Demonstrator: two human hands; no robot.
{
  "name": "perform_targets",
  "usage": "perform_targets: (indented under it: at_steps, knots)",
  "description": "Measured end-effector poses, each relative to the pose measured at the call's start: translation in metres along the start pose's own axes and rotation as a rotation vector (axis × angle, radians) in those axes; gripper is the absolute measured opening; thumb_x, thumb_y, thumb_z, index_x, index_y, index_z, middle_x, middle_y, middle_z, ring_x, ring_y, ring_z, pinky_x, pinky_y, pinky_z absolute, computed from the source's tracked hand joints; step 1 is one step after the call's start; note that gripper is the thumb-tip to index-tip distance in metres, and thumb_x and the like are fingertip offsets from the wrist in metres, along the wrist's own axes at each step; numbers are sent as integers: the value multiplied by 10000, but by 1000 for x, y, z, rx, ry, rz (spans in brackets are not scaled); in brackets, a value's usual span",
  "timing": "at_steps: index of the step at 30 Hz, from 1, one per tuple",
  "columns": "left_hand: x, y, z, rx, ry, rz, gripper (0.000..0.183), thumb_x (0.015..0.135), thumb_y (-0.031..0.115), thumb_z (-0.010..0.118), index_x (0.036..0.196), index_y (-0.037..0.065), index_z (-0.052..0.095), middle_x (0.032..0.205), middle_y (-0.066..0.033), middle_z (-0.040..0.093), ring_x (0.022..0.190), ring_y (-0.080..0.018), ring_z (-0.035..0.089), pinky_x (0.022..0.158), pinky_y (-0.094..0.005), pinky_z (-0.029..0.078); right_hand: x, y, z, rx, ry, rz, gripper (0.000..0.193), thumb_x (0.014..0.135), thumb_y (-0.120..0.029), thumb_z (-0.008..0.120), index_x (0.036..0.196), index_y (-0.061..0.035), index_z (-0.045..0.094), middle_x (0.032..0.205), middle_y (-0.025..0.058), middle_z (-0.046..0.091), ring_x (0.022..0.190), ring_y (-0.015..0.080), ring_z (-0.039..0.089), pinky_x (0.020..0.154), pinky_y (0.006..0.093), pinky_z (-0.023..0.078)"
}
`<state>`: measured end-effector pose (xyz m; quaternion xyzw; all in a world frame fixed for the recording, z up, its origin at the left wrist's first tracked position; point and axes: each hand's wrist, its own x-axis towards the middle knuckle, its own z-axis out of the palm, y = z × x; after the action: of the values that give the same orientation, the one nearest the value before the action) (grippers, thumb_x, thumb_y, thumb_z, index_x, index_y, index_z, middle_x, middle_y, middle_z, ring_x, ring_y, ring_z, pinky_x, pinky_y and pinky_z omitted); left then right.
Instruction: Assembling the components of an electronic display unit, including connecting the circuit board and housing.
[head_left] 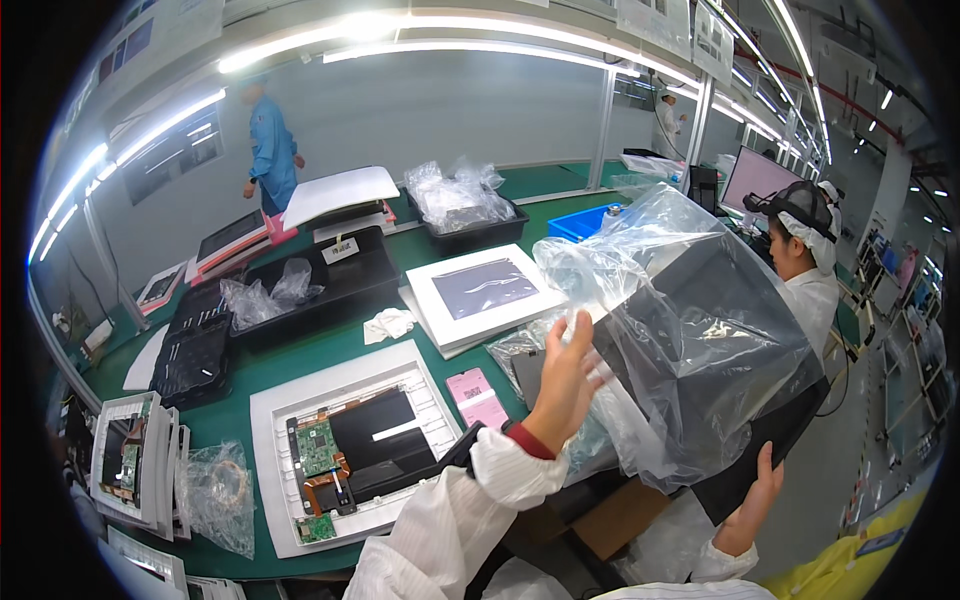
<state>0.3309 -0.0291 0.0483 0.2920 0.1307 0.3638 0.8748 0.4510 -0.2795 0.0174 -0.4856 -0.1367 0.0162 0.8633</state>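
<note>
A large dark flat panel (737,490), partly inside a clear plastic bag (690,350), is held up at the right, above the table's near edge. My right hand (752,510) grips the panel's lower edge, its thumb on the near face. At the bag's left side is my left hand (568,385), fingers stretched upward and apart, against or just in front of the loose film. Whether its fingertips touch the film, I cannot tell. Left of my left forearm, an opened white-framed display unit (425,385) with a green circuit board (318,447) lies on a white sheet.
Behind are a white framed screen (487,285), black trays (345,290), a blue bin (580,224) and a tray of crumpled bags (460,200). A pink card (476,400) lies mid-table. White frames (130,465) stack at left. A co-worker (805,260) is close at right.
</note>
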Motion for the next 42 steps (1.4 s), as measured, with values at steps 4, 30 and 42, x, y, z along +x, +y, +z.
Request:
perform_targets:
  at_steps: [4,30,42]
  knots:
    - [-32,9,18,398,2,88,809,841,317,672,1414,41,172,1248,-176,472,1088,-267,516,890,-456,409,-4,13,18,-11,20,26,401,932,-179,538,1262,32,451,1199,110,544,1026,206,568,886,301,458]
    - [99,-17,-74,550,160,-146,498,842,13,558,1287,-49,345,1035,-226,567,709,-272,662,602,-310,584,18,-4,-38,129,297,42,429,910,-264,559,1165,78,514,1115,134,585,964,236,588,905,322,467]
    - [25,20,-55,761,297,168,647,734,46,701,1271,21,341,1059,-150,503,912,-212,547,722,-311,513,52,99,-8,-80,81,211,369,907,-62,463,1252,65,431,1231,158,506,1053,273,550,893,362,475]
